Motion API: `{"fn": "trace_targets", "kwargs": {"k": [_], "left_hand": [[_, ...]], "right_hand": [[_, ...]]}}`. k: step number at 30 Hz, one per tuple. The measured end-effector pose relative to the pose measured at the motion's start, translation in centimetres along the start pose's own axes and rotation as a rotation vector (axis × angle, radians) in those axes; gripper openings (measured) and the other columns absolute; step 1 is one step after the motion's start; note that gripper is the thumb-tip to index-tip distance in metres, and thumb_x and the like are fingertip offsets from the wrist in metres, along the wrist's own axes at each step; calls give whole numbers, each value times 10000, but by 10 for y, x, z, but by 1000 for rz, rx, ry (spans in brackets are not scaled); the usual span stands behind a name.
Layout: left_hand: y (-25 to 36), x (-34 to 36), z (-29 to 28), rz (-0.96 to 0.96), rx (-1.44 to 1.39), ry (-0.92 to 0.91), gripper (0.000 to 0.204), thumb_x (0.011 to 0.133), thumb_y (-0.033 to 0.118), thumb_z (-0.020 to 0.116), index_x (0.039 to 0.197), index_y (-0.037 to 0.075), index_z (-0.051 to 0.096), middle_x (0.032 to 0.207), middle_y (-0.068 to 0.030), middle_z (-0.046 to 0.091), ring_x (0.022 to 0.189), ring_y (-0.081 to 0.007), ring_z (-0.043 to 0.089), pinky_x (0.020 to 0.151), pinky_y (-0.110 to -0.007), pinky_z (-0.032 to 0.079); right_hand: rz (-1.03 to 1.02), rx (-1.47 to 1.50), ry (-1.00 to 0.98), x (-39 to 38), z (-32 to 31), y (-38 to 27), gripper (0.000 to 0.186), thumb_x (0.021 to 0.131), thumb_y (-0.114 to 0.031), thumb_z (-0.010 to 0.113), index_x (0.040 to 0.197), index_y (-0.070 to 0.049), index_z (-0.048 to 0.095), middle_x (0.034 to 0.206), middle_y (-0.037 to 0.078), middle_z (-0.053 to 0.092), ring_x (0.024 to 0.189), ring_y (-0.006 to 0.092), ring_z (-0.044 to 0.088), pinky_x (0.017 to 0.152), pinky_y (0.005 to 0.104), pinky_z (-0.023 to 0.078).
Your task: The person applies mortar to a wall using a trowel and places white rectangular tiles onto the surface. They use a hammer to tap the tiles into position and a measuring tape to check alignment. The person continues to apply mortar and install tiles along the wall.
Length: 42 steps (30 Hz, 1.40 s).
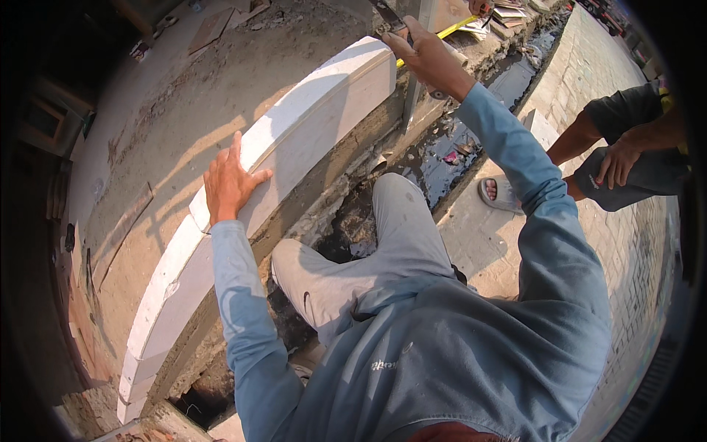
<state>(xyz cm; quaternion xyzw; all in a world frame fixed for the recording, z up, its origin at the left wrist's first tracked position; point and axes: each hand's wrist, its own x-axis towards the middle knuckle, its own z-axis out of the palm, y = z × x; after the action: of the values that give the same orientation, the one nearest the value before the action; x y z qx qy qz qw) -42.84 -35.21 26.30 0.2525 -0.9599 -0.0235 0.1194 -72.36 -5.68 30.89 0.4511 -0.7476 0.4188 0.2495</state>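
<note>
Ideally, brace the spread left hand (230, 182) firmly against the long white rectangular block (328, 132), left-of-centre to upper centre, so nothing shifts while the right hand (426, 57) pinches a dark metal tool (388, 16) at its end.

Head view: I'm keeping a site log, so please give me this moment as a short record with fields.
Left hand: open, spread on the white blocks
Right hand: at the blocks' far end, by a dark tool; grip unclear
Blocks: in a row alongside a ditch
Yellow strip: beyond the right hand
Ditch: dark water, litter
Bystander: on paving at right, one grey sandal showing
</note>
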Motion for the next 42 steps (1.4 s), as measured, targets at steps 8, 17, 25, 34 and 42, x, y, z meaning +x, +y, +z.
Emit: {"fn": "trace_targets", "kwargs": {"k": [8, 17, 25, 34, 42], "left_hand": [[2, 0, -2, -8, 29, -41, 923, 682, 460, 889, 1479, 191, 508, 1244, -125, 660, 1152, -299, 605, 996, -419, 456], [6, 2, -4, 11, 49, -71, 957, 655, 480, 899, 1481, 190, 511, 1202, -101, 659, 1149, -261, 594, 993, -401, 454], [-1, -1, 1, 11, 17, -20, 1006, 650, 436, 893, 1522, 212, 445, 1173, -105, 640, 1116, -304, 581, 978, -452, 440], [1, -3, -5, -38, 47, -41, 921, 665, 458, 896, 1472, 209, 530, 1190, -112, 678, 1120, -273, 618, 998, -403, 461], [8, 4, 6, -42, 7, -62, 945, 670, 517, 876, 1483, 197, 516, 1311, -119, 644, 1226, -246, 582, 1065, -378, 425]], "right_hand": [[-17, -130, -568, 39, -33, 4, 289, 960, -248, 642, 1056, -20, 492, 822, 225, 623, 783, 415, 648, 707, 496, 483], [-2, -445, -661, 3, -36, 68, 240, 961, -211, 603, 1056, -6, 521, 797, 229, 636, 779, 417, 667, 685, 486, 512], [62, -270, -237, 2, -28, 46, 273, 1007, -247, 597, 1012, 2, 486, 756, 224, 604, 733, 384, 655, 655, 457, 487], [-6, -242, -377, 21, -27, 8, 275, 996, -255, 620, 1025, -1, 517, 780, 226, 620, 710, 361, 634, 650, 462, 486], [85, -183, -839, -11, 8, 2, 251, 957, -214, 636, 987, 7, 520, 787, 234, 631, 786, 408, 675, 734, 502, 499]]}}
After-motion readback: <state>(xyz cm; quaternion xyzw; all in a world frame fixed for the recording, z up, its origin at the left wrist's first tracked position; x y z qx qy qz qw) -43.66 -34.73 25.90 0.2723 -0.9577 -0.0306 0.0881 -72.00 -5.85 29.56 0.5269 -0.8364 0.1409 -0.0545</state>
